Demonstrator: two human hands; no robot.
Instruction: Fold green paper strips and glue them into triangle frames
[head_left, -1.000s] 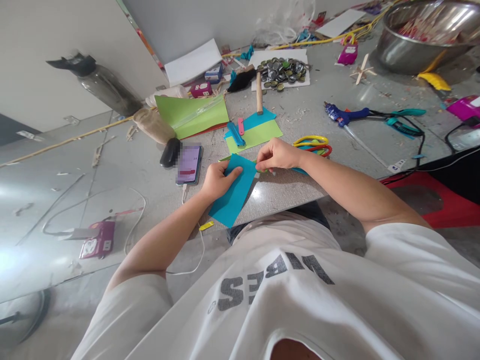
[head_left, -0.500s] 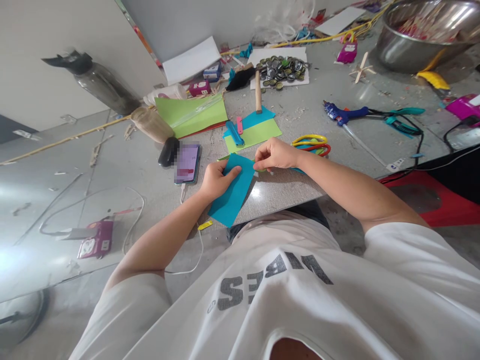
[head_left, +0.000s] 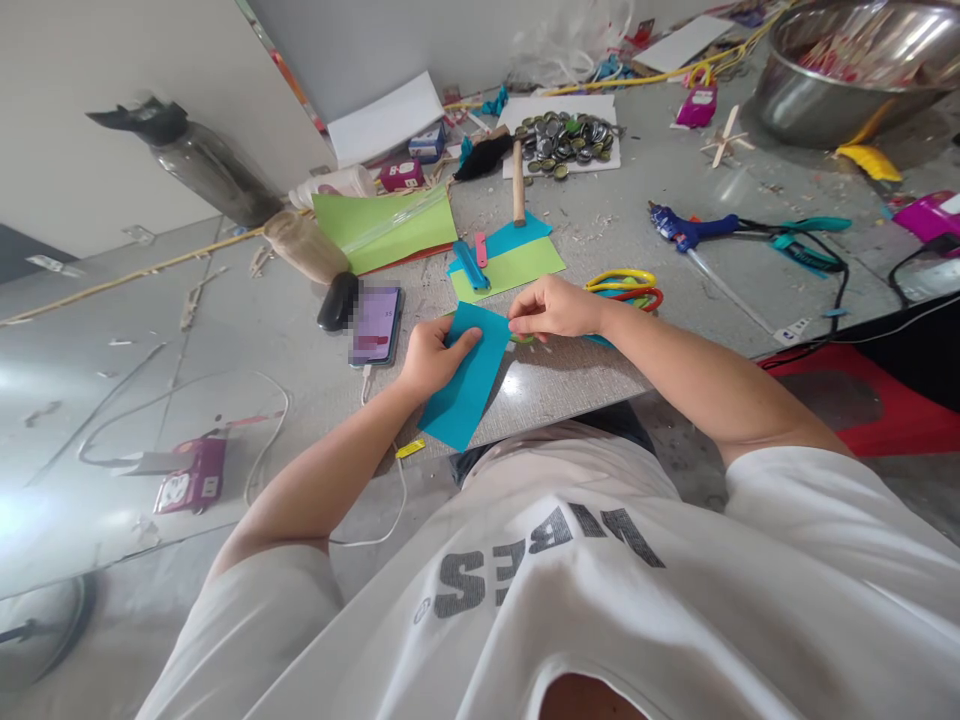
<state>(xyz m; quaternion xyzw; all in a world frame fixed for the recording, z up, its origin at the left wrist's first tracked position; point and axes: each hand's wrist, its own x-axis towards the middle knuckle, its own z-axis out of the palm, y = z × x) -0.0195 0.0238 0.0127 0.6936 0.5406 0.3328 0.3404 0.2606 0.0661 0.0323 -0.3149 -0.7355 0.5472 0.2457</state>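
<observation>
A rectangular sheet of blue paper (head_left: 469, 385) is tilted over the table's front edge. My left hand (head_left: 437, 358) grips its left side, thumb on top and fingers behind. At the sheet's upper right corner, my right hand (head_left: 551, 308) pinches the paper between thumb and fingertips. Small green scraps (head_left: 523, 338) lie below my right fingers. Beyond the hands are a green sheet (head_left: 525, 268), a blue cutter (head_left: 470, 266) and a pink piece (head_left: 481, 249). Scissors with yellow and red handles (head_left: 621, 282) lie just past my right wrist.
A phone (head_left: 376, 325) and a black-capped bottle (head_left: 307, 250) are left of my hands. Behind are a hammer (head_left: 518, 185) and bottle caps (head_left: 562, 142). A glue gun (head_left: 686, 228) and steel bowl (head_left: 802, 105) stand right.
The blue sheet has turned slightly, its top edge now higher and closer to level. Both hands keep nearly the same places and grips.
</observation>
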